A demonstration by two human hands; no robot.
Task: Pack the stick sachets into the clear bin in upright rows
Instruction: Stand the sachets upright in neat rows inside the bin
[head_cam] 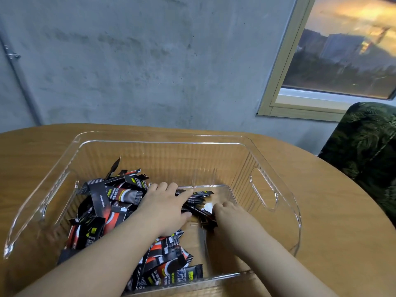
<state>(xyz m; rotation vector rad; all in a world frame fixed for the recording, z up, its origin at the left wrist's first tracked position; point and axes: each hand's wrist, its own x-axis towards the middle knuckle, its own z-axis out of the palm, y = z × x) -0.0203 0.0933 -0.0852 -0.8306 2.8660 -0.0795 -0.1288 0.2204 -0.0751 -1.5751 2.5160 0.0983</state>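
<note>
**Both hands in bin, sachets still a loose heap**

Clear bin (264, 190) sits on a wooden table (334, 243), concrete wall behind, window (342, 50) upper right, dark leaf-print chair (368, 151) at right edge. Metal pipe (20, 78) runs down the wall at left.

Stick sachets (107, 202) lie in a jumbled pile over the bin's left half and near edge, none in upright rows; one stick pokes up at the back. Right half of the bin floor is bare.

Left hand (165, 202): palm down, fingers spread flat, pressing on a few sachets at bin centre. Right hand (225, 211): fingers curled onto the ends of the same sachets; actual pinch can't be confirmed, fingertips hidden.

Both forearms cross the near wall and cover part of the pile.

Print: black/red packs, yellow-green logo patch, white Chinese characters, partial "COFFEE". Brand unreadable.
</note>
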